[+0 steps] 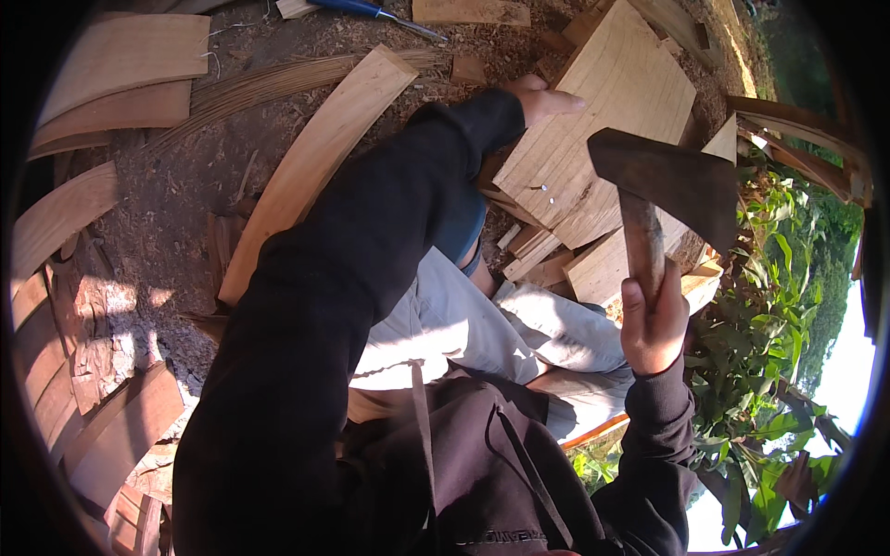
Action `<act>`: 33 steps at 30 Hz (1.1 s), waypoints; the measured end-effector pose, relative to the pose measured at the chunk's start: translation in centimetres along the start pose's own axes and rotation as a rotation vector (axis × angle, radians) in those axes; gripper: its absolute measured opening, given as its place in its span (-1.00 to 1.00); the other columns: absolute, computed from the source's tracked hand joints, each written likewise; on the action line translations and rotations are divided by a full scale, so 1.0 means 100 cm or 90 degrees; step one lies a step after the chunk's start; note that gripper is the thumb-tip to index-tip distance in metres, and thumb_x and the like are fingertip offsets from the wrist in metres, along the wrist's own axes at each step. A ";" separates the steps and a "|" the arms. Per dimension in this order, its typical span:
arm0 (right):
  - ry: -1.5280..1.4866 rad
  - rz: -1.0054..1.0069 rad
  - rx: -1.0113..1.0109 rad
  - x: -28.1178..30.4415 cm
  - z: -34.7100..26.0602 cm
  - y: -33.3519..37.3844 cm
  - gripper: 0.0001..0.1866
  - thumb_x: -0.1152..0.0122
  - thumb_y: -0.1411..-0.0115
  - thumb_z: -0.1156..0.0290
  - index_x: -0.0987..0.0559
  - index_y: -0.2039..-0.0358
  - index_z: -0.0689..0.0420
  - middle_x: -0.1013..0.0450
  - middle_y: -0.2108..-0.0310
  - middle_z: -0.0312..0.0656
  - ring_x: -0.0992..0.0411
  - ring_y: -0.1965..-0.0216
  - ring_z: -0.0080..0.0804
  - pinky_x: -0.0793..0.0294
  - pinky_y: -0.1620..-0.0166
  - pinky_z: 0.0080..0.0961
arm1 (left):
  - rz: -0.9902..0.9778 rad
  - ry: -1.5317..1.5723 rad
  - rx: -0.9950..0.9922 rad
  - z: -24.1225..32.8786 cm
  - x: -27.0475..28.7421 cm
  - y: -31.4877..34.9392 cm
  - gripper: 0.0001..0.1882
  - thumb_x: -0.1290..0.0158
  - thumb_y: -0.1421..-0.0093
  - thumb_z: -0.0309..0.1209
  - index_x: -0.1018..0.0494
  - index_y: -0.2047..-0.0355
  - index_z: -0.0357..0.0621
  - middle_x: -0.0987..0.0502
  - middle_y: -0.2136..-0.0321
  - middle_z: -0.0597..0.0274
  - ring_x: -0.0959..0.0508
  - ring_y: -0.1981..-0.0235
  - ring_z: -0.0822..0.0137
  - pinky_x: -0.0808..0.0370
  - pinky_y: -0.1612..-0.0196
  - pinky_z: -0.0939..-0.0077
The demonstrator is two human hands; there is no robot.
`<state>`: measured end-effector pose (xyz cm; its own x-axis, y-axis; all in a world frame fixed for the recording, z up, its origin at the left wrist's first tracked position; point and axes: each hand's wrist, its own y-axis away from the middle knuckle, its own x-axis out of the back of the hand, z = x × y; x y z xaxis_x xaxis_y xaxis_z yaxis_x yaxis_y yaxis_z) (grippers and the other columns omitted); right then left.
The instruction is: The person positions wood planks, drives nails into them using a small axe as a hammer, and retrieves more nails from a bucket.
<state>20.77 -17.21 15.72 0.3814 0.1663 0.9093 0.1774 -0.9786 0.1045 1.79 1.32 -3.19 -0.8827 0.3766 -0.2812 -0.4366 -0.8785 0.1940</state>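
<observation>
My right hand (654, 320) is wrapped round the wooden handle of a hatchet (672, 181). The hatchet is raised, with its broad dark metal head at the upper end. At the left edge of a thick, pale wooden board (612, 111), my left hand (540, 97) grips the wood, one finger lying along its upper face. The board is tilted and has angled ends. Two small white spots show near its lower corner. In this view the hatchet head overlaps the board's right side; whether they touch, I cannot tell.
A long curved plank (315, 171) lies left of my left arm. More curved planks (139, 56) are stacked at the far left. A blue-handled chisel (348, 7) lies on the chip-strewn ground at the top. Offcuts (533, 250) sit under the board; leafy plants (769, 324) grow at right.
</observation>
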 end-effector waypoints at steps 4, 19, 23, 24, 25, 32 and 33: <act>-0.294 0.236 0.197 0.034 -0.032 -0.025 -0.54 -0.02 -0.25 0.06 -0.27 0.22 0.28 -0.30 0.50 -0.13 -0.29 0.56 -0.43 -0.31 0.51 -0.57 | -0.009 0.098 0.039 -0.002 0.003 -0.001 -0.44 -0.21 0.00 -0.05 -0.52 0.16 -0.31 -0.57 0.25 0.08 -0.53 0.23 0.30 -0.40 0.14 0.45; -0.310 0.178 0.099 0.004 -0.022 -0.003 -0.56 0.01 -0.25 0.10 -0.24 0.15 0.26 -0.34 0.52 -0.11 -0.31 0.58 -0.41 -0.33 0.52 -0.48 | 0.002 0.060 0.026 -0.012 0.002 -0.011 -0.48 -0.23 0.01 -0.09 -0.54 0.17 -0.26 -0.58 0.27 0.12 -0.53 0.23 0.31 -0.40 0.15 0.48; 0.064 -0.047 -0.110 -0.022 0.010 0.016 -0.67 -0.18 -0.14 0.30 -0.36 0.20 0.23 -0.42 0.48 0.07 -0.49 0.42 -0.11 -0.43 0.38 -0.36 | 0.013 0.017 -0.001 -0.005 -0.005 -0.007 -0.47 -0.23 0.01 -0.09 -0.54 0.18 -0.29 -0.58 0.25 0.09 -0.53 0.24 0.31 -0.41 0.16 0.47; 0.041 0.020 -0.062 -0.006 0.014 0.009 -0.65 -0.17 -0.16 0.27 -0.34 0.20 0.23 -0.41 0.50 0.00 -0.46 0.47 -0.18 -0.43 0.39 -0.38 | 0.031 0.013 -0.015 -0.003 -0.003 -0.005 -0.47 -0.23 0.01 -0.08 -0.54 0.19 -0.29 -0.58 0.26 0.09 -0.53 0.24 0.31 -0.41 0.17 0.47; -0.090 0.107 -0.006 0.011 -0.003 0.002 -0.63 -0.10 -0.20 0.20 -0.32 0.19 0.25 -0.38 0.52 -0.06 -0.40 0.53 -0.26 -0.42 0.42 -0.42 | 0.031 0.013 0.019 -0.011 0.001 -0.001 -0.47 -0.22 0.01 -0.08 -0.54 0.18 -0.28 -0.58 0.27 0.09 -0.53 0.25 0.31 -0.40 0.17 0.47; -0.088 0.147 0.096 -0.005 -0.010 0.016 -0.62 0.00 -0.26 0.15 -0.31 0.22 0.26 -0.35 0.47 -0.14 -0.34 0.58 -0.44 -0.37 0.49 -0.55 | -0.004 0.048 0.014 -0.010 0.000 -0.006 -0.47 -0.22 0.01 -0.06 -0.54 0.19 -0.25 -0.58 0.32 0.13 -0.52 0.29 0.33 -0.40 0.20 0.46; 0.087 -0.072 -0.013 -0.015 -0.007 0.023 -0.65 -0.03 -0.25 0.18 -0.33 0.23 0.26 -0.36 0.47 -0.14 -0.35 0.57 -0.44 -0.36 0.49 -0.55 | 0.000 0.035 0.008 -0.009 -0.003 -0.007 -0.48 -0.22 0.01 -0.07 -0.55 0.19 -0.26 -0.58 0.32 0.13 -0.52 0.29 0.33 -0.41 0.19 0.47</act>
<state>20.00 -19.77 14.89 0.2331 0.2595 0.9372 0.1930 -0.9569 0.2169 2.51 1.56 -4.06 -0.8719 0.3591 -0.3328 -0.4390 -0.8745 0.2064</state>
